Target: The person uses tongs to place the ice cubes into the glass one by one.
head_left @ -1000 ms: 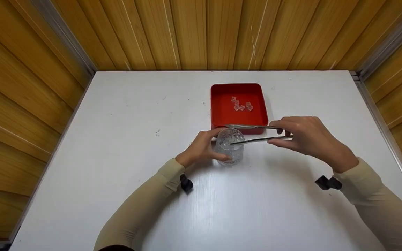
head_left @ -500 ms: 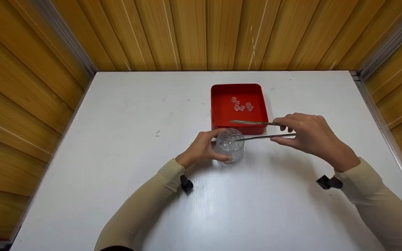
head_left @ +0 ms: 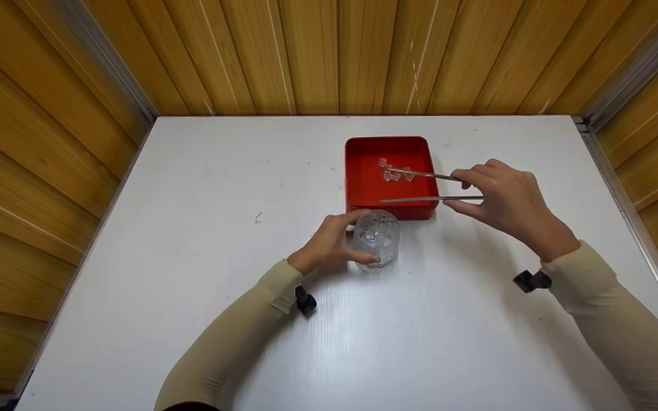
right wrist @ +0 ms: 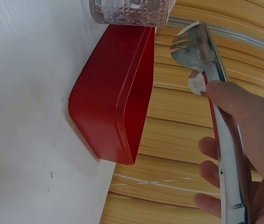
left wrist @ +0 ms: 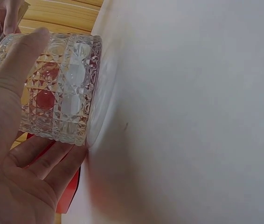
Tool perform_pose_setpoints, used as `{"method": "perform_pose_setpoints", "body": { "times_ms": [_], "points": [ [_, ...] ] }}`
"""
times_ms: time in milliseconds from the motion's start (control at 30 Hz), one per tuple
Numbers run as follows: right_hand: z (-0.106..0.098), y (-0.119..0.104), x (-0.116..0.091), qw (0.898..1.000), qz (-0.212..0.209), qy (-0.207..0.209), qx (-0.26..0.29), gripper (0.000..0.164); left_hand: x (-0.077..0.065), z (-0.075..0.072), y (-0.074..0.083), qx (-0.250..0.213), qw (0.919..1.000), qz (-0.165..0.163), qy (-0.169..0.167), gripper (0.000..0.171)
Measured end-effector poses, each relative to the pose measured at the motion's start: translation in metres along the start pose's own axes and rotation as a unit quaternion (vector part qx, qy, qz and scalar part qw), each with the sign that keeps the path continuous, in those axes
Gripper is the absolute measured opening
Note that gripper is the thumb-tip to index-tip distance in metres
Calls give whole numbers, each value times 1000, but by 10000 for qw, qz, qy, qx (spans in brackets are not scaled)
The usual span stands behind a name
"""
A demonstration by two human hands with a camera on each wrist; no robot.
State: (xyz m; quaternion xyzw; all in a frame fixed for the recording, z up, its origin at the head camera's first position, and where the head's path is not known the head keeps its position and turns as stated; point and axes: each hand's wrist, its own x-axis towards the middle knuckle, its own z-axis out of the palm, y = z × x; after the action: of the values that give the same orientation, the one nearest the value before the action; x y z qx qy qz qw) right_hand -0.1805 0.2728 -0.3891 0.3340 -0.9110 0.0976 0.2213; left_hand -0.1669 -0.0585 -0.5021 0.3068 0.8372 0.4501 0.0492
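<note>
My left hand (head_left: pixel 332 242) grips a clear cut-glass tumbler (head_left: pixel 385 245) that stands upright on the table, thumb on the near side and fingers behind. Something clear lies in the bottom of the glass. In my right hand (head_left: pixel 500 200) is a pair of metal tongs (right wrist: pixel 225 149) with forked, spoon-like ends, their arms spread apart with nothing between the tips. The tongs reach over a red square tray (head_left: pixel 363 191) just behind the tumbler. Several small clear cubes (head_left: pixel 396 177) lie on the tray's floor, one tong arm overlapping them in the head view.
The white table (head_left: pixel 237 257) runs back to wood-patterned panels (head_left: pixel 306 57), with more panels at both sides. A black wrist mount (head_left: pixel 305 301) sits on the left sleeve and another black mount (head_left: pixel 532 281) on the right.
My right hand has moved the tongs away from the tumbler's mouth, back and up over the red tray. The left hand and the tumbler have stayed in place.
</note>
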Motion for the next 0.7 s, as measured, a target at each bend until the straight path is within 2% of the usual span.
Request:
{"method": "perform_pose_setpoints", "body": {
  "times_ms": [267, 467, 700],
  "points": [
    [11, 12, 17, 9975, 515, -470, -152, 36, 1, 1, 0, -58, 10000, -16, 23, 88],
    [19, 18, 29, 9956, 633, -672, -140, 38, 1, 1, 1, -117, 9999, -108, 9, 87],
    [25, 20, 46, 9872, 939, -1278, -160, 42, 1, 0, 1, -74, 9998, -201, -17, 87]
  ]
}}
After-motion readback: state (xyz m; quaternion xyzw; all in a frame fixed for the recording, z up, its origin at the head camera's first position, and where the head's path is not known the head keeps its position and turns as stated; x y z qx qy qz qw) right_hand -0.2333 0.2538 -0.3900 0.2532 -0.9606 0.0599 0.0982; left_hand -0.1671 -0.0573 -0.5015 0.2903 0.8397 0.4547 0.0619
